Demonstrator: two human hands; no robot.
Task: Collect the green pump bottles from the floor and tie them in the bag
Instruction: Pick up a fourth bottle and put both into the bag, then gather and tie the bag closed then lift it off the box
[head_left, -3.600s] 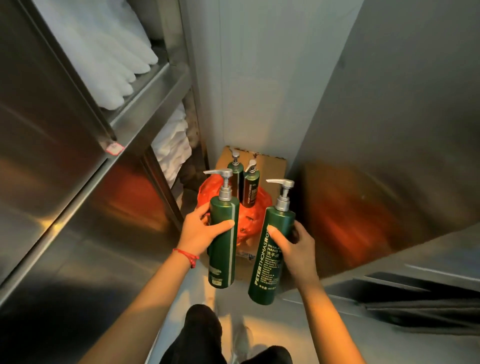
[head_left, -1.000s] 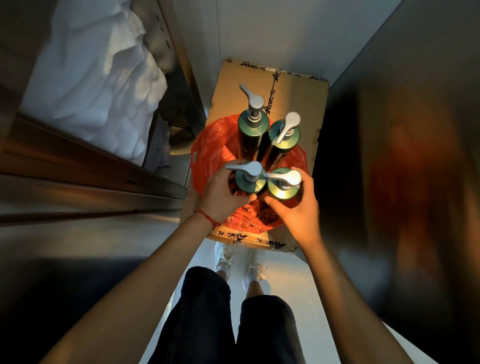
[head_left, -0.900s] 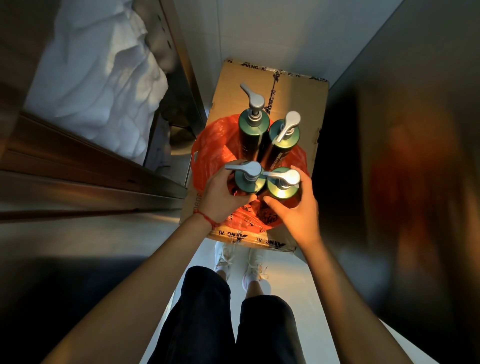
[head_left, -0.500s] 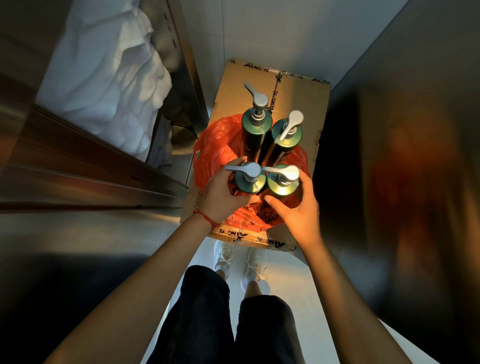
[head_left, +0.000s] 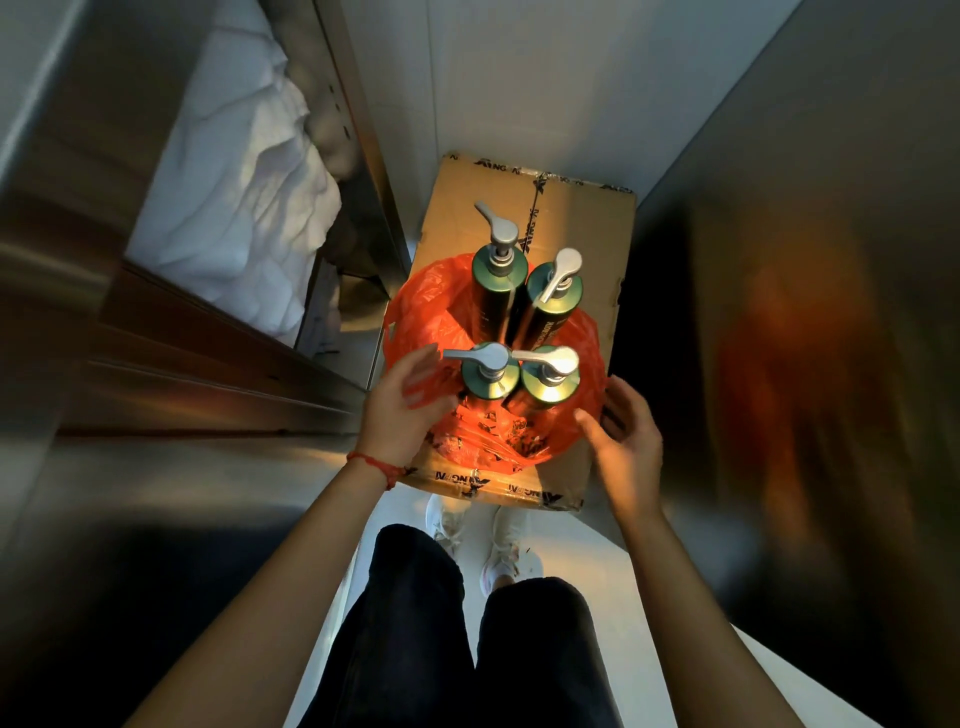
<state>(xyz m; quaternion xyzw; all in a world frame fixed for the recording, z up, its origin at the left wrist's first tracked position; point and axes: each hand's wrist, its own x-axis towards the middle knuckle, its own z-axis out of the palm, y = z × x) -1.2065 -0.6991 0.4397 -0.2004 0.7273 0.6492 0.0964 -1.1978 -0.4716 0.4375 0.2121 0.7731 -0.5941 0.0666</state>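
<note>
- Four green pump bottles (head_left: 522, 332) stand upright in the orange bag (head_left: 441, 317), which sits on a cardboard box (head_left: 582, 218).
- Your left hand (head_left: 402, 410) is just left of the nearest bottles, fingers spread and relaxed, brushing the bag's rim (holding nothing firmly).
- Your right hand (head_left: 626, 444) hovers at the bag's right edge, fingers apart and loosely bent, clear of the bottles.
- Tape on the box bears repeated lettering, roughly "ANG"; one bottle's label text is too dim to read.
</note>
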